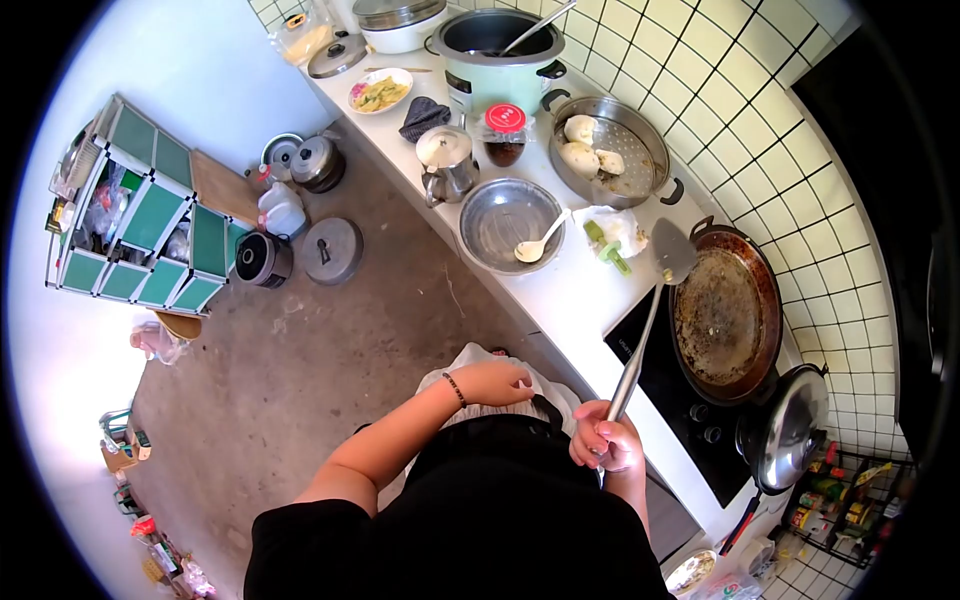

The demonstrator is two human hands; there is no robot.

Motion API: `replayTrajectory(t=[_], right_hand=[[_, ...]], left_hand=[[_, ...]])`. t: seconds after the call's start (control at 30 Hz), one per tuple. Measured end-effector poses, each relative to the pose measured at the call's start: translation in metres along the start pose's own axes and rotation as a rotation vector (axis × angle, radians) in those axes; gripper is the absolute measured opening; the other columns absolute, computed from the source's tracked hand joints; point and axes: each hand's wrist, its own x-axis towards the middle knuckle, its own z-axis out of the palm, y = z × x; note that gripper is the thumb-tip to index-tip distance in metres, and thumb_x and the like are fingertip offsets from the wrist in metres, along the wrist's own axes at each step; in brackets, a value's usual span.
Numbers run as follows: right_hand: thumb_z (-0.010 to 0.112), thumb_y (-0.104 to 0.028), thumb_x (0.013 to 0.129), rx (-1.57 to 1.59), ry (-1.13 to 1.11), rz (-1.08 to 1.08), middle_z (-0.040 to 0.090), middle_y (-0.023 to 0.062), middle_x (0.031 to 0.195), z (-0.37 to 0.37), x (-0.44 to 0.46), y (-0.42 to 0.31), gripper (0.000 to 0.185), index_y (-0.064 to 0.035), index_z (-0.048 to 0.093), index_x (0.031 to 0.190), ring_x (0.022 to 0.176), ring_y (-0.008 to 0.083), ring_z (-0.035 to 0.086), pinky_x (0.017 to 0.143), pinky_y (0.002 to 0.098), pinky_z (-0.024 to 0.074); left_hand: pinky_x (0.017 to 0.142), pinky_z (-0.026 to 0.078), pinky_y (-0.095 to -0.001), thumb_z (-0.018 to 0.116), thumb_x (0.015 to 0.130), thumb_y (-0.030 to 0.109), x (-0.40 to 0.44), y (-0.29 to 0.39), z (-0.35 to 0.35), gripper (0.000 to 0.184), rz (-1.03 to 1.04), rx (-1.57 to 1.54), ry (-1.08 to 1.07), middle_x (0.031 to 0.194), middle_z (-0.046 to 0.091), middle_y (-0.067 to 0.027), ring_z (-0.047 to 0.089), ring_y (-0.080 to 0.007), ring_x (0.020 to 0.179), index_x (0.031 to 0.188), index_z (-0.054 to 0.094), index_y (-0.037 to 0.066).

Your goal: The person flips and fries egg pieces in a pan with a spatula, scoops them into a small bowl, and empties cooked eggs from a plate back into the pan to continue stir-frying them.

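My right hand [608,440] is closed round the handle of a metal spatula [672,252], whose flat blade is raised beside the rim of a large browned pan [722,305] on the black stove. At my waist, my left hand [497,384] is near a light cloth, its fingers bent; whether it grips anything I cannot make out. On the counter, a metal bowl [490,222] has a white spoon [540,240] in it. Green vegetable pieces [606,248] lie on white plastic near the spatula. Pale buns [579,157] sit in a steamer pan [640,150].
Along the counter [580,300] stand a metal pitcher [447,160], a red-lidded jar [505,135], a green cooker [497,90] and a plate of food [381,92]. A lidded pot [793,430] is on the stove's near side. Pots and a green cabinet [152,215] stand on the floor at left.
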Motion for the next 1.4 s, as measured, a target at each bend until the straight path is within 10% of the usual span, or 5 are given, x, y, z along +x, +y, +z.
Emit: replayTrajectory(t=[0.23, 1.4], right_hand=[[0.055, -0.022, 0.089, -0.106, 0.112, 0.109, 0.043, 0.0, 0.057, 0.012, 0.011, 0.014, 0.04, 0.007, 0.055, 0.117, 0.045, 0.0144, 0.046, 0.05, 0.0303, 0.0421], [0.058, -0.025, 0.088, -0.128, -0.036, 0.304, 0.05, 0.0034, 0.066, 0.009, 0.032, 0.013, 0.05, 0.0115, 0.051, 0.121, 0.053, 0.0131, 0.049, 0.053, 0.0264, 0.0426]], left_hand=[[0.087, 0.049, -0.0358, 0.068, 0.078, 0.048, 0.002, 0.0, -0.003, 0.061, 0.068, 0.074, -0.103, 0.11, 0.065, -0.0193, 0.063, -0.0287, 0.099, 0.12, 0.06, 0.005], [0.079, 0.049, -0.0355, 0.065, 0.078, 0.036, 0.0, -0.006, -0.017, 0.041, 0.053, 0.085, -0.1, 0.097, 0.068, -0.0153, 0.064, -0.029, 0.092, 0.102, 0.066, 0.003]])
